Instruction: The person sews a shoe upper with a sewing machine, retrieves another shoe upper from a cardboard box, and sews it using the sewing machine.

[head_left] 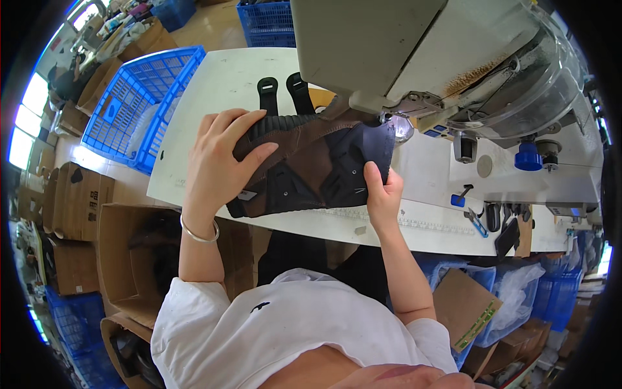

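A brown and black shoe upper (301, 168) with a ribbed padded edge and dark panels spans the space between my hands, at the sewing machine (369, 48). My left hand (223, 155) is closed round its left end, thumb on the near face and fingers over the top. At the right end, my right hand (384, 194) pinches the dark blue-black edge, thumb on top. That edge reaches the lit area under the machine head, where the needle is hidden. Two black straps (267, 91) with slotted ends lie beyond the upper on the white table (227, 71).
A ruler strip (431, 224) runs along the table's near edge. Blue snips (478, 223) and dark tools lie at the right. A blue crate (146, 104) stands left of the table; an open cardboard box (129, 259) is below it. Bagged crates (512, 298) stand at lower right.
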`<action>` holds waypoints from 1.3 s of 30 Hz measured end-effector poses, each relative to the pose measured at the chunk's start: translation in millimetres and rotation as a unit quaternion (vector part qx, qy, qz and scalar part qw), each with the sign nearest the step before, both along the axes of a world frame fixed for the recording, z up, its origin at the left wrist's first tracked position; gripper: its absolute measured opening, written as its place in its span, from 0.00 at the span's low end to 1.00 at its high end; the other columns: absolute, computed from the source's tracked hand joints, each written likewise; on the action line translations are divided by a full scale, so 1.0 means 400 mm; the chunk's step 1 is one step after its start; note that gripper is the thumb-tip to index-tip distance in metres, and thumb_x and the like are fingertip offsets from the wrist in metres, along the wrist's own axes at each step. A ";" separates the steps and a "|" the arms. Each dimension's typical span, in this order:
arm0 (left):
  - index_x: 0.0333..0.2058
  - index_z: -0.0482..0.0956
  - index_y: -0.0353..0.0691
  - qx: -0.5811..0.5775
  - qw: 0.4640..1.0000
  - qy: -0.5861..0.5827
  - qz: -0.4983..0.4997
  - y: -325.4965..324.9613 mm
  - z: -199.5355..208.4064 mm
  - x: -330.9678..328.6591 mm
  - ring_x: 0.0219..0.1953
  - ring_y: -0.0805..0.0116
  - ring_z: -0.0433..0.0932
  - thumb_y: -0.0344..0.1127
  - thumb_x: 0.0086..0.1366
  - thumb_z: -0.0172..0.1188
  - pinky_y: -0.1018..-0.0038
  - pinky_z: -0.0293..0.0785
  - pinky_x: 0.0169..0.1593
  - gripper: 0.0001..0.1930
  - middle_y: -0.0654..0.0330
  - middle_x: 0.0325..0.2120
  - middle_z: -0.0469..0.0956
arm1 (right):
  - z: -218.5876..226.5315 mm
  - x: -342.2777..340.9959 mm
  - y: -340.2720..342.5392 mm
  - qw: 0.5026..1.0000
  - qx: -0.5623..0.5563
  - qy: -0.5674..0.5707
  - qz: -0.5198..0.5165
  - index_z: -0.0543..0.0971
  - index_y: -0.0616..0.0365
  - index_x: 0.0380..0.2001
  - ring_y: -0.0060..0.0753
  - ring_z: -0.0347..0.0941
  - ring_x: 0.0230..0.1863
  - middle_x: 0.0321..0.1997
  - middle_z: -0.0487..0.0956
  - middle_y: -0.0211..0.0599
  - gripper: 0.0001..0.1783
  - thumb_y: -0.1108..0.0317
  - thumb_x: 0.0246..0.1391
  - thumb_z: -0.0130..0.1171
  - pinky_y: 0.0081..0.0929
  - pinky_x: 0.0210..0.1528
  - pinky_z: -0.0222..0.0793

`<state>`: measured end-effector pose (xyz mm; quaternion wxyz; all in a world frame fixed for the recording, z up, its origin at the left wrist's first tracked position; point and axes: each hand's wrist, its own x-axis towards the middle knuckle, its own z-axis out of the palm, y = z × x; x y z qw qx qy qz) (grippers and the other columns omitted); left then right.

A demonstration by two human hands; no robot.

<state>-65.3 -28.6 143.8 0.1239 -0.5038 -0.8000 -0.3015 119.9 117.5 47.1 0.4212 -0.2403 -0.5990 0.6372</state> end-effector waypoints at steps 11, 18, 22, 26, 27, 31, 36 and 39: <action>0.37 0.81 0.42 0.059 0.992 -0.044 -0.101 0.038 -0.031 -0.090 0.46 0.61 0.70 0.37 0.48 0.66 0.68 0.66 0.52 0.15 0.62 0.40 0.77 | -0.015 -0.021 -0.011 0.993 0.080 -0.055 -0.065 0.76 0.66 0.27 0.14 0.62 0.23 0.19 0.73 0.25 0.15 0.62 0.58 0.55 0.19 0.25 0.60; 0.31 0.83 0.41 0.083 0.947 -0.097 -0.295 -0.089 -0.054 -0.002 0.44 0.56 0.74 0.56 0.56 0.55 0.63 0.70 0.47 0.23 0.54 0.39 0.79 | 0.058 0.068 0.059 0.990 0.094 -0.106 -0.009 0.77 0.65 0.31 0.15 0.65 0.27 0.23 0.74 0.24 0.14 0.62 0.54 0.58 0.18 0.29 0.63; 0.40 0.82 0.50 0.023 0.934 0.046 -0.352 -0.102 -0.097 0.171 0.48 0.50 0.71 0.74 0.50 0.48 0.67 0.75 0.37 0.35 0.57 0.46 0.73 | 0.119 0.107 0.167 0.954 0.214 -0.209 0.019 0.73 0.63 0.28 0.14 0.61 0.30 0.25 0.69 0.21 0.13 0.63 0.57 0.53 0.15 0.32 0.58; 0.38 0.81 0.50 0.121 0.913 0.147 -0.360 -0.065 -0.133 0.261 0.43 0.51 0.76 0.70 0.56 0.45 0.75 0.70 0.25 0.31 0.59 0.40 0.77 | 0.146 0.074 0.196 0.954 0.202 -0.223 -0.012 0.74 0.66 0.22 0.11 0.60 0.23 0.19 0.70 0.20 0.16 0.62 0.55 0.57 0.15 0.25 0.59; 0.37 0.81 0.49 0.152 0.910 0.155 -0.354 -0.055 -0.149 0.275 0.42 0.51 0.77 0.69 0.57 0.45 0.75 0.69 0.25 0.31 0.59 0.39 0.78 | 0.145 0.074 0.201 0.953 0.204 -0.221 -0.011 0.74 0.66 0.22 0.11 0.60 0.23 0.19 0.70 0.20 0.16 0.62 0.55 0.57 0.15 0.25 0.59; 0.36 0.82 0.49 0.191 0.904 0.153 -0.350 -0.045 -0.175 0.279 0.42 0.52 0.77 0.67 0.61 0.40 0.79 0.66 0.20 0.30 0.58 0.38 0.78 | 0.116 0.082 0.231 0.954 0.187 -0.236 -0.002 0.79 0.67 0.28 0.09 0.65 0.24 0.22 0.75 0.19 0.14 0.64 0.55 0.58 0.12 0.27 0.62; 0.35 0.82 0.49 0.190 0.903 0.157 -0.351 -0.045 -0.176 0.286 0.42 0.52 0.77 0.60 0.67 0.35 0.80 0.66 0.19 0.28 0.58 0.37 0.79 | 0.107 0.085 0.245 0.958 0.154 -0.243 0.001 0.80 0.65 0.30 0.16 0.70 0.27 0.25 0.77 0.26 0.15 0.61 0.49 0.63 0.16 0.30 0.65; 0.35 0.82 0.49 0.192 0.905 0.171 -0.338 -0.039 -0.168 0.293 0.42 0.52 0.77 0.56 0.68 0.33 0.80 0.66 0.19 0.27 0.58 0.37 0.79 | 0.097 0.092 0.255 0.961 0.151 -0.234 0.006 0.81 0.62 0.32 0.23 0.75 0.31 0.30 0.81 0.33 0.17 0.59 0.45 0.67 0.20 0.35 0.68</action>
